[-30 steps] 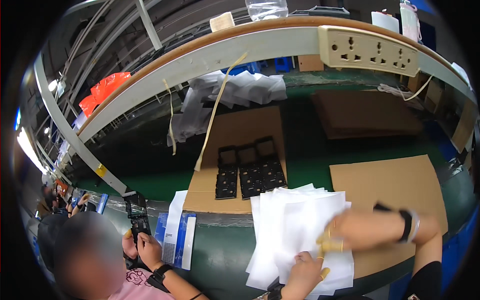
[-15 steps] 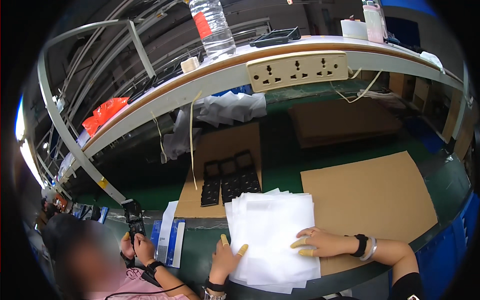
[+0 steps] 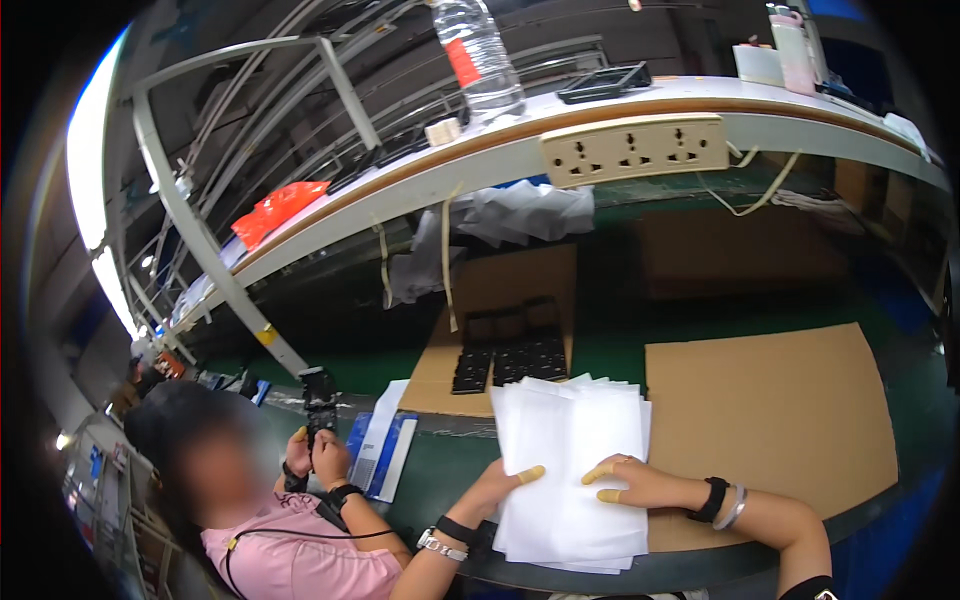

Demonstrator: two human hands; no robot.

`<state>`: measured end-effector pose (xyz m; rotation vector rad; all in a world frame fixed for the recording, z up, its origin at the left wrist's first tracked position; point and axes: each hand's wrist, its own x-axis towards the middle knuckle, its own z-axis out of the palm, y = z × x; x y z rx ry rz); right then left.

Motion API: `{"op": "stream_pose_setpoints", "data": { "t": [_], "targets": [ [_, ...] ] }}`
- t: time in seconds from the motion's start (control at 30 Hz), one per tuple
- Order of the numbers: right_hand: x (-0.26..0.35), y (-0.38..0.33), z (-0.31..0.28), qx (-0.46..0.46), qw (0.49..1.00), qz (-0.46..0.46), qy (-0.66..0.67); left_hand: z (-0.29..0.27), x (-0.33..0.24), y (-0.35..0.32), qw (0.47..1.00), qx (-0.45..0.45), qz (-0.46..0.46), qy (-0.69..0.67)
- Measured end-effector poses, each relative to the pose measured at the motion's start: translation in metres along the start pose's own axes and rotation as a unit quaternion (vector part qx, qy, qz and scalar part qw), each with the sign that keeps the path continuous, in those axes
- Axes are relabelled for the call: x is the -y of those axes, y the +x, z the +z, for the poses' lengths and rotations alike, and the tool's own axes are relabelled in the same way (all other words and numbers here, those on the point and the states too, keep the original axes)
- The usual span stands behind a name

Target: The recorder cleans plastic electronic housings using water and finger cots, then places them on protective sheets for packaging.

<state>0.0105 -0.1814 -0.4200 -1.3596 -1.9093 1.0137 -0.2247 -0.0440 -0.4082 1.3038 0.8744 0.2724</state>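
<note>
A loose stack of thin white sheets (image 3: 570, 525) lies in front of me, its edges uneven and a faint crease running down its top. My left hand (image 3: 500, 487) grips the stack's left edge, thumb on top and the other fingers hidden beneath. On the right side, my right hand (image 3: 640, 483) rests on the sheets with two fingertips apart; its remaining fingers are hard to make out. Yellow finger covers sit on fingers of both hands. Just beyond the stack, several black plastic trays or frames (image 3: 530, 358) lie on a cardboard sheet (image 3: 425, 385).
A bare cardboard sheet (image 3: 770, 420) lies to the right. At left, another person (image 3: 290, 550) holds a black part (image 3: 320, 400) beside a blue-and-white packet (image 3: 400, 460). Overhead runs a shelf with a power strip (image 3: 635, 150), hanging cords and a large bottle (image 3: 480, 60).
My left hand has moved from beside the stack onto its left edge, and now grips it. The stack looks narrower and neater. The whole view has shifted, moving the scene rightward.
</note>
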Motion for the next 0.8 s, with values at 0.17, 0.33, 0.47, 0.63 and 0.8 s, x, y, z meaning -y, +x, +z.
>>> {"op": "stream_pose_setpoints", "data": {
  "t": [0.17, 0.33, 0.47, 0.63, 0.8],
  "targets": [
    [0.003, -0.012, -0.007, -0.216, 0.970, 0.036, 0.106, 0.003, 0.002, -0.031, 0.996, -0.024, 0.085, -0.027],
    [0.011, 0.004, -0.029, -0.156, 0.939, 0.009, 0.308, 0.010, 0.001, -0.074, 0.992, 0.003, 0.122, -0.042],
    [0.046, 0.014, -0.032, 0.000, 0.893, 0.018, 0.449, 0.009, 0.011, -0.082, 0.983, 0.001, 0.172, -0.068],
    [0.043, 0.047, -0.014, -0.029, 0.910, 0.102, 0.400, -0.004, 0.019, -0.091, 0.984, -0.079, 0.091, -0.128],
    [0.059, 0.105, 0.012, 0.015, 0.936, 0.090, 0.339, -0.007, 0.064, -0.099, 0.855, -0.410, 0.240, 0.210]
  ]
}}
